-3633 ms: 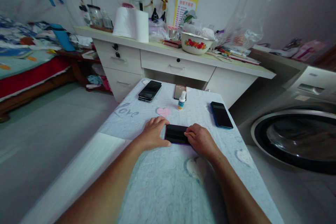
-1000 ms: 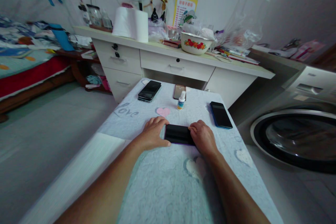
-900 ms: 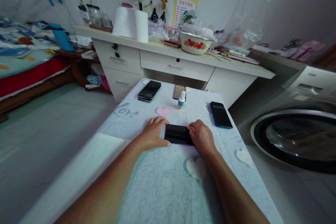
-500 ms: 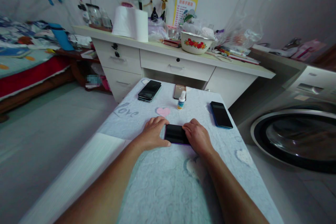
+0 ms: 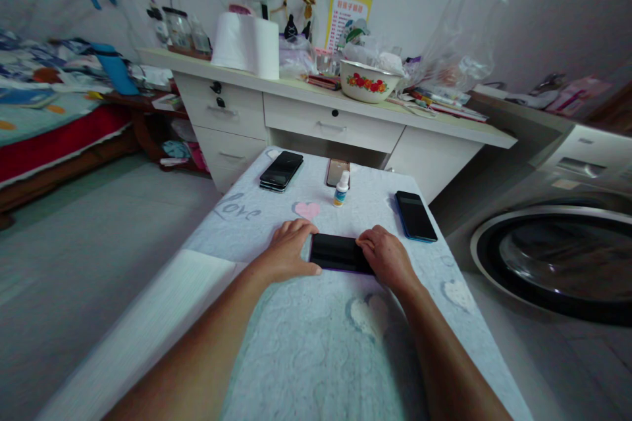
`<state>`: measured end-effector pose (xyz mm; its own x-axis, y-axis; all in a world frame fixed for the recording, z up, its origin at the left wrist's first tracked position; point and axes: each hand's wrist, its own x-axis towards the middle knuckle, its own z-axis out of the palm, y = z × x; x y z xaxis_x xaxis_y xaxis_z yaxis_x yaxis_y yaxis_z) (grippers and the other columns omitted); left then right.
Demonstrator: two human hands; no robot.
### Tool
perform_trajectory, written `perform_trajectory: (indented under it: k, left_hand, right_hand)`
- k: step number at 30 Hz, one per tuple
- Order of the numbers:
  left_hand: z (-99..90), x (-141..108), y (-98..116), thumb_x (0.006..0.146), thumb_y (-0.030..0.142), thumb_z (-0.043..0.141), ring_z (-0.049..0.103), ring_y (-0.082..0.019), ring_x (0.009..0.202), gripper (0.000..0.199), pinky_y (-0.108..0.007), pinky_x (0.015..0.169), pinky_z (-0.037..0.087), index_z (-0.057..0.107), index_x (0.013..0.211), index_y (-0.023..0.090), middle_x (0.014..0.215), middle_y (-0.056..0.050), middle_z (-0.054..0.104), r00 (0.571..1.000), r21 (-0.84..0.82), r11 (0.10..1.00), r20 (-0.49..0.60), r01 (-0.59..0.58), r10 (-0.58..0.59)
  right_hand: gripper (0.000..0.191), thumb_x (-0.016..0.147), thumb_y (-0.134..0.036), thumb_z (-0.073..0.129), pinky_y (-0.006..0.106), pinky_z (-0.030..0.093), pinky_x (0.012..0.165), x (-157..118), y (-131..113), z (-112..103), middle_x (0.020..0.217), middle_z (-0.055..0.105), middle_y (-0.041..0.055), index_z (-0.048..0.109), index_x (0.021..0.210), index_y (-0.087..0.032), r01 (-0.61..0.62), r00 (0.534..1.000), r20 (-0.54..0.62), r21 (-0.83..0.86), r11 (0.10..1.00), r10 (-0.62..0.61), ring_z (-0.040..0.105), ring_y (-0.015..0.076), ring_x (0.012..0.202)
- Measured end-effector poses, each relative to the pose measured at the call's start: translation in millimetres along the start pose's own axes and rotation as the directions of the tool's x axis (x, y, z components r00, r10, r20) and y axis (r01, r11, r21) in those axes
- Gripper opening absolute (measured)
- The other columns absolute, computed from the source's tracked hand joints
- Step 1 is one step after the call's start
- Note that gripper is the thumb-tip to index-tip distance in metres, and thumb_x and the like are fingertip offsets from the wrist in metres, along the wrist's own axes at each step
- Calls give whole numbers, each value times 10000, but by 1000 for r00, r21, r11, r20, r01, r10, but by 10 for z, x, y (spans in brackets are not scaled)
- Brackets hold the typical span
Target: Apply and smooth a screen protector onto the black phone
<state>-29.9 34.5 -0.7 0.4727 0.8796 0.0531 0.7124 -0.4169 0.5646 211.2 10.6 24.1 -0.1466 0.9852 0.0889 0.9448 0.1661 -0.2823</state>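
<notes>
A smartphone (image 5: 338,253) with a dark screen and a purplish edge lies flat and crosswise on the cloth-covered table. My left hand (image 5: 289,253) steadies its left end, thumb at the near corner and fingers at the far corner. On the right part of the screen rests my right hand (image 5: 388,255), its fingers bunched together; whatever is under them, if anything, is hidden. Just beyond the phone stands a small white spray bottle (image 5: 340,191) with a blue and yellow label. Behind the bottle lies another phone (image 5: 336,171) with a brownish surface.
Stacked dark phones (image 5: 281,170) lie at the table's far left. Another phone (image 5: 415,216) with a blue edge lies at the right. Beyond the table stands a white desk (image 5: 316,120) carrying a floral bowl (image 5: 368,81) and paper rolls (image 5: 244,45). A washing machine (image 5: 557,210) is at right.
My right hand has slid to the right along the phone's screen, uncovering more of it. My left hand and the phone stay in place.
</notes>
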Motion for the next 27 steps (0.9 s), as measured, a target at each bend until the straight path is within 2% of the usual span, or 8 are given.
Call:
perform_trajectory:
  k: [10,21,27]
  left_hand:
    - [-3,-1,28,564,393,745,424,-271,1149,637,-394,979,361,488,1135,275,1228,-31,473,1000,8,1000,10,17,-17]
    - [-36,-8,51,567,389,739,409,-278,1158,635,-399,986,356,488,1139,275,1232,-35,471,999,2,1000,23,27,-27]
    - [-25,-5,36,558,390,745,413,-282,1163,646,-408,996,350,491,1141,276,1238,-35,469,1000,-6,1000,20,18,-18]
  right_hand:
    - [120,860,-202,554,239,373,675,-76,51,-66,820,628,34,669,829,-188,128,985,103,114,985,-140,566,136,745]
    - [127,772,-116,562,221,379,642,-117,-19,-149,781,642,20,670,756,-180,164,955,207,230,959,-213,558,121,691]
    - [148,757,-107,554,223,390,649,-142,-29,-210,766,648,6,674,736,-190,188,941,228,260,947,-250,563,125,691]
